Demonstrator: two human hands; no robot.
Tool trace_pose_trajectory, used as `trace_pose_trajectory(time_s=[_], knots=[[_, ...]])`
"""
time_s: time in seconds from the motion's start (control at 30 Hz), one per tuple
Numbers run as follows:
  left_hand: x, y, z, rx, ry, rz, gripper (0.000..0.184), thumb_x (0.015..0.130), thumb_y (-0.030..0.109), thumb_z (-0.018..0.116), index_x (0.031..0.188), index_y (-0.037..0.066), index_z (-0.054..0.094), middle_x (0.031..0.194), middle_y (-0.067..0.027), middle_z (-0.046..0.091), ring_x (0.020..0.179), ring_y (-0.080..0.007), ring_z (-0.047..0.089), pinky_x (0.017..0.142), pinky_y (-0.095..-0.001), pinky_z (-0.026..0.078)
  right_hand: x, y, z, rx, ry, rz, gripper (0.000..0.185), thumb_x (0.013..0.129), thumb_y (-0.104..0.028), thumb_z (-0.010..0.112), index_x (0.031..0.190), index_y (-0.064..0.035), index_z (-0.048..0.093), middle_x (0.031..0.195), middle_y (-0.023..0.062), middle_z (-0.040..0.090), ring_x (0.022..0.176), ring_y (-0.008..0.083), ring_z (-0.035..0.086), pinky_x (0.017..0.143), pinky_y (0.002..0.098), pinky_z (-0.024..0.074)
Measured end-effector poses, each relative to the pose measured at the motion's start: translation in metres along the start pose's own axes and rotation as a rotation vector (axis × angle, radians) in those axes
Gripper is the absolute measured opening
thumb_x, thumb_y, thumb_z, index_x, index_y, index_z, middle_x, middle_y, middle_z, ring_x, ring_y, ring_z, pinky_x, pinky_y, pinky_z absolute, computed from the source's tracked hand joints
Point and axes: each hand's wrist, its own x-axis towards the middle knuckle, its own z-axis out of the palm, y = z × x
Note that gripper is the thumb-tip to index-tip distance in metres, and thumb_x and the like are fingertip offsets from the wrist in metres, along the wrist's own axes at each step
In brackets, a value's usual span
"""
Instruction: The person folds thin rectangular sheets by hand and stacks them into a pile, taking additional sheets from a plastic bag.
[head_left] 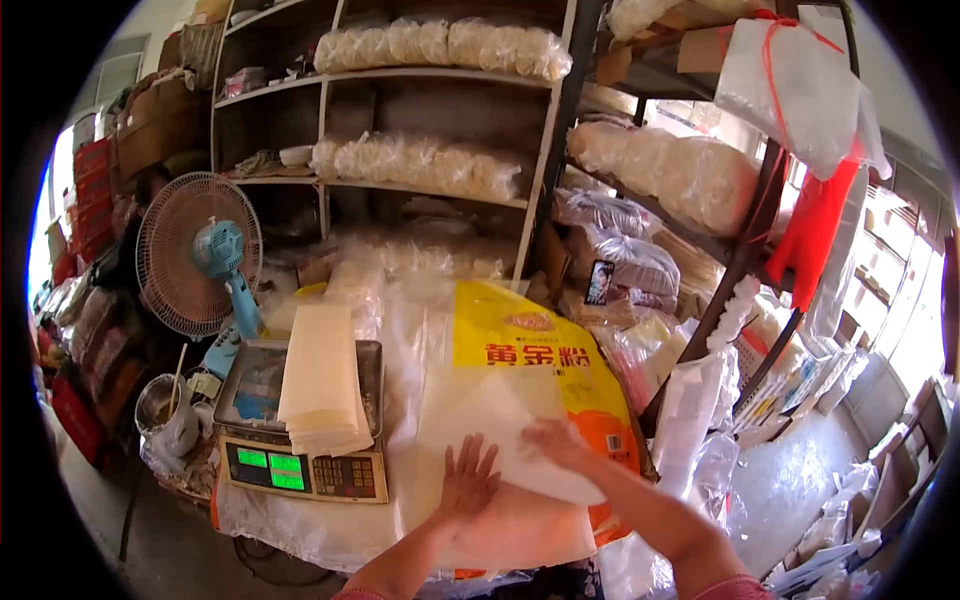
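Observation:
My left hand (pixel 470 480) lies flat with fingers spread on a thin, translucent whitish sheet (pixel 500 405), which could be plastic or paper. My right hand (pixel 555 443) is over the right part of this sheet, smeared by motion, so its grip is unclear. Under the hands, part of the sheet looks folded over at an angle, and a pinkish area (pixel 535 530) shows below it. Beneath lies a yellow and orange printed bag (pixel 590 375) with red characters. To the left, a stack of long cream strips (pixel 325 375) rests on a digital scale (pixel 300 470) with a lit green display.
A blue fan (pixel 215 245) stands behind the scale, with a bucket (pixel 168 415) holding a stick at left. Shelves (pixel 440 190) at the back carry bagged goods (pixel 445 50). At right, a red glove (pixel 815 235) hangs from a rack above plastic bags (pixel 695 400). A phone (pixel 598 282) stands among packages.

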Motion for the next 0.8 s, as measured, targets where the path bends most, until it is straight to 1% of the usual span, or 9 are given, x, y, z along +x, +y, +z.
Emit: trace_pose_trajectory(time_s=[0.1,0.2,0.27,0.33,0.43,0.47,0.5,0.63,0.8], knots=[[0.009,0.012,-0.017,0.111,-0.158,-0.052,0.056,0.091,0.039,0.048,0.142,0.015,0.039,0.152,-0.0163,0.025,0.141,-0.0359,0.020,0.109,-0.0609,0.016,0.047,0.020,-0.063,-0.050,0.002,-0.116,0.029,0.095,-0.031,0.046,0.106,-0.0109,0.064,0.098,0.0089,0.067,0.089,0.0226,0.065,0.084,0.0406,0.0487],[0.008,0.008,-0.005,0.139,-0.192,-0.101,0.060,0.090,0.043,0.050,0.142,0.016,0.039,0.153,-0.0136,0.024,0.141,-0.0363,0.018,0.110,-0.0624,0.014,0.062,-0.087,-0.182,-0.939,0.349,-0.258,0.022,0.082,-0.029,0.055,0.079,-0.0098,0.065,0.085,0.0102,0.065,0.085,0.0271,0.063,0.080,0.0438,0.0466],[0.011,0.011,-0.008,0.134,-0.231,-0.135,0.062,0.089,0.046,0.051,0.142,0.017,0.038,0.153,-0.0124,0.023,0.141,-0.0372,0.017,0.109,-0.0637,0.013,0.041,-0.137,-0.239,-0.881,0.550,-0.384,0.030,0.084,-0.023,0.050,0.106,-0.0147,0.068,0.112,0.0125,0.064,0.111,0.0293,0.056,0.097,0.0426,0.0404],[0.013,0.011,-0.008,0.139,-0.308,-0.196,0.063,0.090,0.048,0.048,0.144,0.018,0.035,0.154,-0.0125,0.021,0.142,-0.0379,0.013,0.109,-0.0654,0.009,0.036,-0.166,-0.294,-1.437,0.785,-0.727,0.029,0.089,-0.026,0.051,0.107,-0.0102,0.066,0.107,0.0066,0.067,0.101,0.0250,0.061,0.092,0.0365,0.0448],[0.011,0.012,-0.004,0.131,-0.414,-0.251,0.064,0.090,0.049,0.047,0.144,0.018,0.035,0.154,-0.0115,0.021,0.142,-0.0394,0.013,0.109,-0.0658,0.008,-0.001,-0.209,-0.342,-0.757,0.714,-0.553,0.032,0.097,-0.030,0.052,0.109,-0.0029,0.064,0.091,0.0051,0.070,0.083,0.0130,0.067,0.080,0.0287,0.0514],[0.013,0.010,-0.003,0.129,-0.432,-0.275,0.064,0.090,0.049,0.048,0.143,0.017,0.035,0.154,-0.0110,0.022,0.141,-0.0400,0.014,0.109,-0.0656,0.009,-0.029,-0.238,-0.292,-0.739,0.907,-0.588,0.035,0.092,-0.032,0.056,0.079,-0.0014,0.069,0.070,0.0094,0.069,0.064,0.0182,0.068,0.063,0.0316,0.0511],[0.012,0.010,-0.003,0.135,-0.434,-0.280,0.064,0.090,0.049,0.047,0.144,0.017,0.035,0.154,-0.0109,0.022,0.141,-0.0401,0.014,0.109,-0.0657,0.009,-0.044,-0.244,-0.275,-0.420,0.768,-0.688,0.022,0.095,-0.014,0.054,0.092,0.0055,0.064,0.077,0.0088,0.067,0.068,0.0182,0.067,0.061,0.0316,0.0550],[0.016,0.010,-0.002,0.132,-0.462,-0.288,0.066,0.090,0.049,0.048,0.144,0.015,0.033,0.152,-0.0122,0.024,0.141,-0.0388,0.017,0.111,-0.0627,0.008,-0.107,-0.198,-0.248,-0.612,0.745,-0.382,0.032,0.098,-0.030,0.049,0.112,-0.0048,0.064,0.092,0.0068,0.070,0.086,0.0170,0.068,0.080,0.0301,0.0518],[0.011,-0.022,0.000,-0.527,-0.114,-0.575,0.068,0.086,0.037,0.060,0.141,0.007,0.034,0.149,-0.0155,0.029,0.139,-0.0320,0.024,0.113,-0.0477,0.018,-0.152,-0.109,-0.097,-0.713,0.283,-0.827,0.045,0.077,-0.005,0.054,0.122,-0.0068,0.059,0.121,0.0117,0.062,0.100,0.0249,0.065,0.080,0.0366,0.0551]])
